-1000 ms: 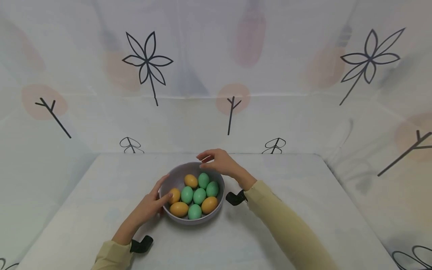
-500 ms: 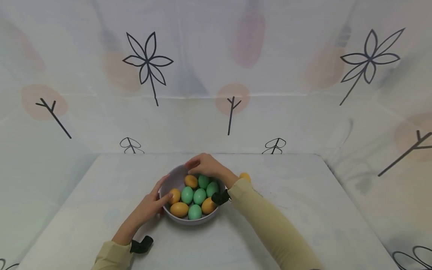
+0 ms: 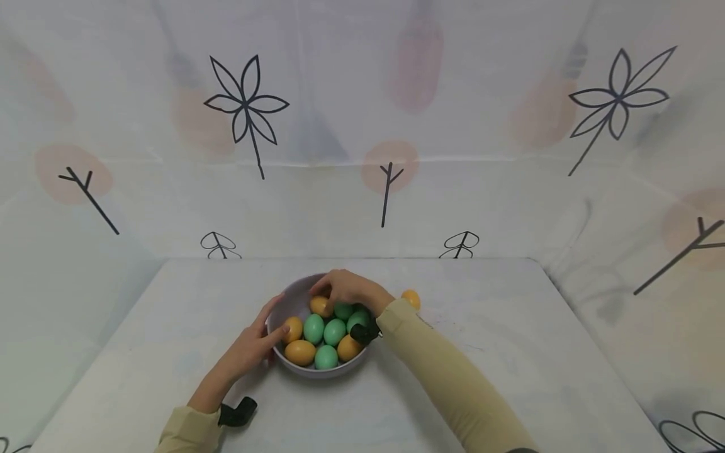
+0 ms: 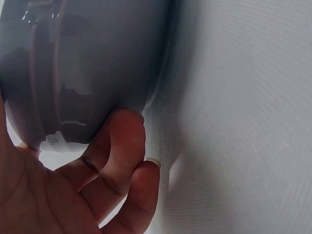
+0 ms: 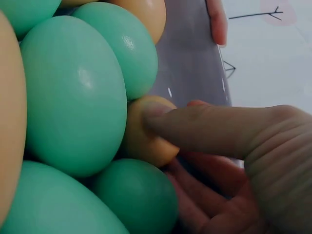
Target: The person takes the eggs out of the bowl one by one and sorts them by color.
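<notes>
A grey bowl (image 3: 294,296) at the table's middle holds several green and orange eggs. My left hand (image 3: 272,333) grips its left side, thumb over the rim and fingers (image 4: 122,141) against the outer wall (image 4: 87,63). My right hand (image 3: 325,301) reaches into the far part of the bowl. It pinches an orange egg (image 3: 319,306) there. In the right wrist view a finger (image 5: 204,126) lies over this orange egg (image 5: 146,134), with other fingers under it and green eggs (image 5: 73,97) packed beside it.
One orange egg (image 3: 411,298) lies on the white table (image 3: 510,352) just right of the bowl, behind my right forearm. Patterned cloth walls (image 3: 362,126) close in the back and both sides.
My right hand has dropped from above the bowl's far rim down into the bowl and closed on an orange egg. The egg on the table came into view. The left hand stayed put.
</notes>
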The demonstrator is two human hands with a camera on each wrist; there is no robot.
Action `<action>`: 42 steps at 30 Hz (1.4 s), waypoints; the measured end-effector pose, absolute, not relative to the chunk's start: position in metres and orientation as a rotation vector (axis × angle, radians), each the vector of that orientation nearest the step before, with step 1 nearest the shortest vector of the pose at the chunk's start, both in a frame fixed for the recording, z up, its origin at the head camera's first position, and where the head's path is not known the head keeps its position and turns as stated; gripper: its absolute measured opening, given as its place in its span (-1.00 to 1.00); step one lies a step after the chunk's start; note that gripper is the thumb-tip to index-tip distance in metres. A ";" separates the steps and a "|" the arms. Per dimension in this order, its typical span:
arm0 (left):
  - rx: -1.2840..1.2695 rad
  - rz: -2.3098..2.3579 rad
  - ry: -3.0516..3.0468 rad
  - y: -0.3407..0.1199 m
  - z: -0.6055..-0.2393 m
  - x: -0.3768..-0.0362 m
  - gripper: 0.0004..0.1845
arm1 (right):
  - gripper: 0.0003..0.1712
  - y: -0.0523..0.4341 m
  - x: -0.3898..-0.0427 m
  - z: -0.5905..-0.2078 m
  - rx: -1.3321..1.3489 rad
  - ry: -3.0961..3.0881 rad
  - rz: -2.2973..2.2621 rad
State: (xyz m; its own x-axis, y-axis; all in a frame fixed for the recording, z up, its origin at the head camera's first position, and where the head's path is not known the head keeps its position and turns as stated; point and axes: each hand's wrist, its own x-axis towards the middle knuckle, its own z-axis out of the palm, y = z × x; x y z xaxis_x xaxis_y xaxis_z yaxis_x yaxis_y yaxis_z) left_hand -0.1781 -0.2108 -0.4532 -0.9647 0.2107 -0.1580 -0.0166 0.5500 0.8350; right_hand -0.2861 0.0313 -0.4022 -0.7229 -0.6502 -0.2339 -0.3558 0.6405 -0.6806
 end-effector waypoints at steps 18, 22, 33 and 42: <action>0.181 1.367 2.555 -0.211 -0.453 -0.177 -0.25 | -0.44 0.031 -0.284 -0.407 -0.847 2.439 -0.771; 0.187 1.369 2.556 -0.211 -0.453 -0.177 -0.25 | -0.44 0.030 -0.283 -0.406 -0.868 2.429 -0.790; 0.203 1.367 2.557 -0.211 -0.453 -0.178 -0.26 | -0.42 0.032 -0.280 -0.397 -0.908 2.423 -0.848; 0.217 1.381 2.564 -0.212 -0.454 -0.178 -0.26 | -0.41 0.041 -0.279 -0.393 -0.912 2.353 -1.023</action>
State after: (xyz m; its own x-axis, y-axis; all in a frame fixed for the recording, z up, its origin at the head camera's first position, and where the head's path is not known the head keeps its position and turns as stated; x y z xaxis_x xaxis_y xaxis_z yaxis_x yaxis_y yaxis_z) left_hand -0.1778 -0.2115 -0.4542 -0.9648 0.2323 -0.1229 0.0251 0.5471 0.8367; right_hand -0.2795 0.0407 -0.3926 -0.6988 -0.7067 -0.1104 -0.4014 0.5152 -0.7573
